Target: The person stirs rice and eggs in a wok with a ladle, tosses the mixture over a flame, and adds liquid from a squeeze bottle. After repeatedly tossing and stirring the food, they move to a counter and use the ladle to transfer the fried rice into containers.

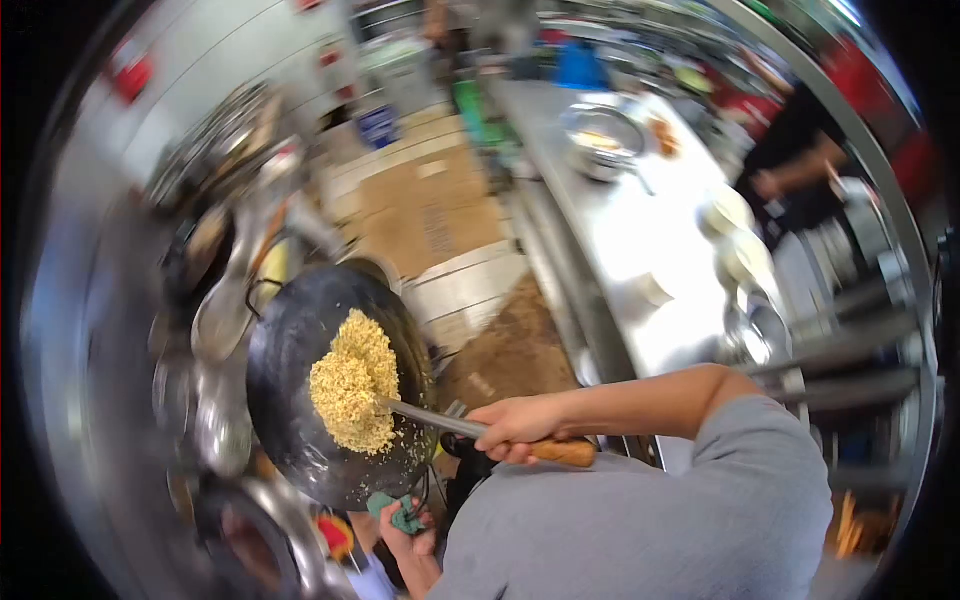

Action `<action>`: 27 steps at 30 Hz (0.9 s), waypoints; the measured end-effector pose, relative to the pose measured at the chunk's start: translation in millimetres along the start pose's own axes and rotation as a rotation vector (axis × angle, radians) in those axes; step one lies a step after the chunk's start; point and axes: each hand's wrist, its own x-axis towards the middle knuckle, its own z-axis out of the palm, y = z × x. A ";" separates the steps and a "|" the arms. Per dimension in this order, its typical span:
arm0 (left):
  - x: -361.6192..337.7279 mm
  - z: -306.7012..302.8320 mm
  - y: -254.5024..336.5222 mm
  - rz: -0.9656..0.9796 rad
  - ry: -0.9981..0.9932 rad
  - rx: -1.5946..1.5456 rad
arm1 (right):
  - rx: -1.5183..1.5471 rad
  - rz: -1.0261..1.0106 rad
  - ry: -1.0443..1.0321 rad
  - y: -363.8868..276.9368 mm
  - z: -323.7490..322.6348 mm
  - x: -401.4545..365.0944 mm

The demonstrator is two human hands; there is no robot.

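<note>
A dark wok [285, 350] is tilted in front of me, with a heap of yellow fried rice [355, 385] in it and loose grains along its side. My right hand [520, 428] is closed around the metal shaft of a wok spatula [435, 416], just ahead of its wooden handle. The spatula's head is hidden in the rice. Below, my left hand [408, 530] is closed on a green cloth [398, 513] at the wok's near handle. A second loop handle [262, 292] sticks out from the far rim.
Blurred pans and metal bowls [225, 425] line the stove side at left. On the right runs a steel counter [640, 235] bearing a metal pot [603, 140] and pale bowls [745, 255]. Flattened cardboard [425, 205] covers the floor tiles. Another person [795, 165] stands beyond the counter.
</note>
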 end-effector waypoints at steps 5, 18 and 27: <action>69.2 59.0 -7.2 -0.329 0.016 0.268 | 0.207 -0.186 0.455 58.3 -5.6 1.1; 216.8 134.6 29.3 -0.596 -0.126 0.912 | 0.644 -0.582 0.956 87.8 60.8 -22.6; 224.1 164.7 34.3 -0.605 -0.222 1.126 | 0.710 -0.643 1.215 109.1 90.0 59.5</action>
